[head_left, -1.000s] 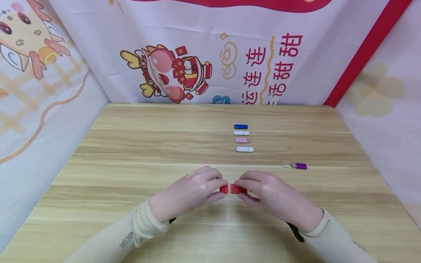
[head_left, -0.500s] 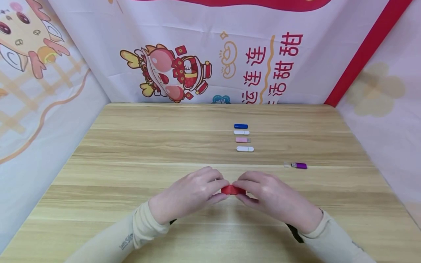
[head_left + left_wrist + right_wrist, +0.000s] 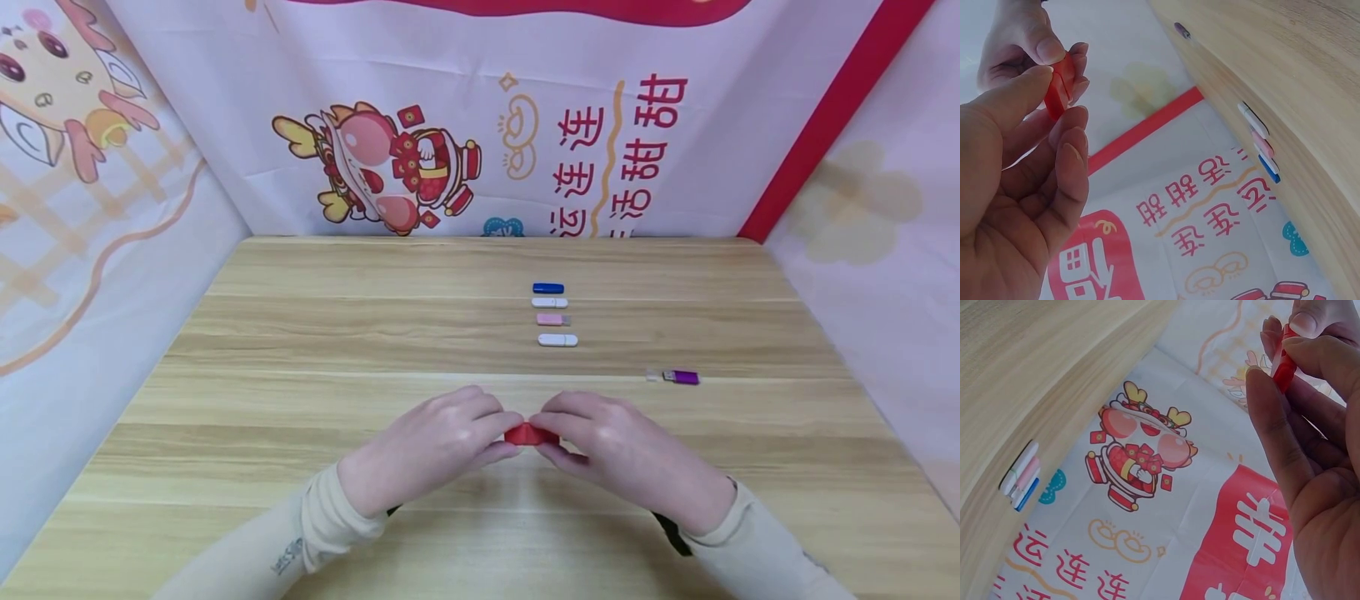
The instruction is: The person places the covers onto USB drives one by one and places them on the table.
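Between both hands, above the front middle of the table, is a small red USB flash drive (image 3: 531, 434). Its two red parts meet, with a thin seam showing on the drive (image 3: 1061, 89) in the left wrist view. My left hand (image 3: 438, 442) pinches the left end between thumb and fingers. From the other side, my right hand (image 3: 618, 450) pinches the right end the same way. Fingertips cover much of the red drive (image 3: 1284, 362) in the right wrist view.
Farther back lie a blue drive (image 3: 548, 288), a white drive (image 3: 550, 303), a pink drive (image 3: 551, 319) and another white drive (image 3: 557, 340) in a column. At right is a purple USB drive (image 3: 681, 377) with its connector bare, beside a clear cap (image 3: 651, 376). Printed cloth surrounds the table (image 3: 337, 333).
A second ago the two red parts stood slightly apart, with the connector visible between them. They came together by half a second ago. Both hands keep their grip, nearly still since then.
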Available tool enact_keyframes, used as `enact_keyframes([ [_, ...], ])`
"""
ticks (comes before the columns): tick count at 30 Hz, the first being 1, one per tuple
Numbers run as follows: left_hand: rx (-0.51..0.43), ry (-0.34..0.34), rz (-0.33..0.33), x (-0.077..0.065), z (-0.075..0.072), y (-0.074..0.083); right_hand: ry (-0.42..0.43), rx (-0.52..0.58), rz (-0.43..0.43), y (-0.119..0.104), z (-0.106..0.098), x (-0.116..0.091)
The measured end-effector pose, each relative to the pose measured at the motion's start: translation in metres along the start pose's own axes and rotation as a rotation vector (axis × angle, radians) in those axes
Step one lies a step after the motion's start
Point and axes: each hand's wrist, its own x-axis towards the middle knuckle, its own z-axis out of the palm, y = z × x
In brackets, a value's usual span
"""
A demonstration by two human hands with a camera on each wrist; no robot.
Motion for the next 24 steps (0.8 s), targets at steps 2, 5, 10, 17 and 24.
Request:
enact_keyframes([
  [2, 0.007, -0.003, 0.0, -0.0001, -0.0002, 0.0008, 0.003, 0.003, 0.001, -0.0002, 0.0001, -0.0004],
  [5, 0.006, -0.006, 0.003, -0.0001, -0.0009, 0.0019, 0.012, 0.005, -0.003, -0.0003, 0.0003, -0.0008],
  [10, 0.002, -0.016, -0.002, 0.0002, -0.0022, 0.0033, 0.036, 0.006, -0.024, -0.0005, 0.0003, -0.0009],
  [17, -0.009, 0.013, -0.018, 0.0006, -0.0026, 0.0054, 0.038, 0.006, -0.007, -0.0029, -0.0013, -0.002],
  [24, -0.018, 0.03, -0.039, 0.0023, -0.003, 0.0065, 0.002, -0.022, 0.073, -0.0071, -0.0027, -0.002],
])
